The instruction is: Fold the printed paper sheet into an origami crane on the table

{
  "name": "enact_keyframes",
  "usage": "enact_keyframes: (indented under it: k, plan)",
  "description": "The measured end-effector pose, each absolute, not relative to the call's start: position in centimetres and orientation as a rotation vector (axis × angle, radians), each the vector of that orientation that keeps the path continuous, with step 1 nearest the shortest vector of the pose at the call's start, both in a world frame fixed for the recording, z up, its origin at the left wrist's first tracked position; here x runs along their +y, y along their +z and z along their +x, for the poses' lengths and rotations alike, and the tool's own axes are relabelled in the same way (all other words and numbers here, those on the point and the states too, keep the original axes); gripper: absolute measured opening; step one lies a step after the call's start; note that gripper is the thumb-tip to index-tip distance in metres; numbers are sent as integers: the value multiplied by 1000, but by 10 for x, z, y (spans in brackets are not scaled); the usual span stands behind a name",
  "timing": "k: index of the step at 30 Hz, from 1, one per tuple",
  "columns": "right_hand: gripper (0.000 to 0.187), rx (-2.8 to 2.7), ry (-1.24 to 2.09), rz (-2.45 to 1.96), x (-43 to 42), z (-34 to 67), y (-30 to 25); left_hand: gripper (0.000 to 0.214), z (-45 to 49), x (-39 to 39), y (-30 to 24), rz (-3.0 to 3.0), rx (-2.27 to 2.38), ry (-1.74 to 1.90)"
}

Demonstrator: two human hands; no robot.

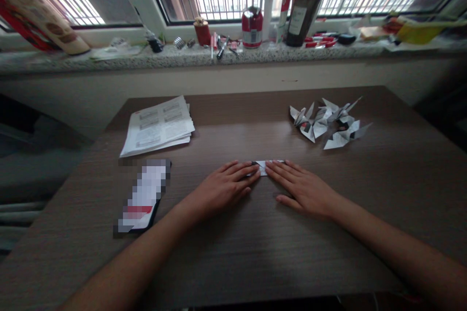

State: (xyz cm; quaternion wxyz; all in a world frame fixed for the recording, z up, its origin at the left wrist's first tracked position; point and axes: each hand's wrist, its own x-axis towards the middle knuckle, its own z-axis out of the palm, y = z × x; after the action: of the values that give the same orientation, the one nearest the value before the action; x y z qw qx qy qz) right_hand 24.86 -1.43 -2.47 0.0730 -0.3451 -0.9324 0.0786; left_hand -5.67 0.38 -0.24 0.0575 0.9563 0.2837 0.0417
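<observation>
A small folded strip of printed paper (262, 169) lies flat near the middle of the brown table (233, 248). My left hand (229, 182) rests on its left end with the fingers stretched out. From the other side my right hand (301, 184) lies flat over the right end, its thumb held apart on the tabletop. Only the white middle and a bit of the dark upper edge of the paper show between my fingertips. Folded paper cranes (328, 119), several in a cluster, sit beyond my right hand.
A stack of printed sheets (160, 124) lies at the back left. In front of it is a phone (146, 197), its screen blurred out, close to my left forearm. The window sill (127, 61) holds a can (252, 27), a drink cup (304, 12) and small tools.
</observation>
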Motion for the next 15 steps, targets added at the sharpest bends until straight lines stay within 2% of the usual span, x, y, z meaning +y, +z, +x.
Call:
enact_keyframes:
  k: [15]
  plan:
    - [77, -2804, 278, -1009, -12, 249, -23, 39, -61, 6, 7, 2876, 843, 230]
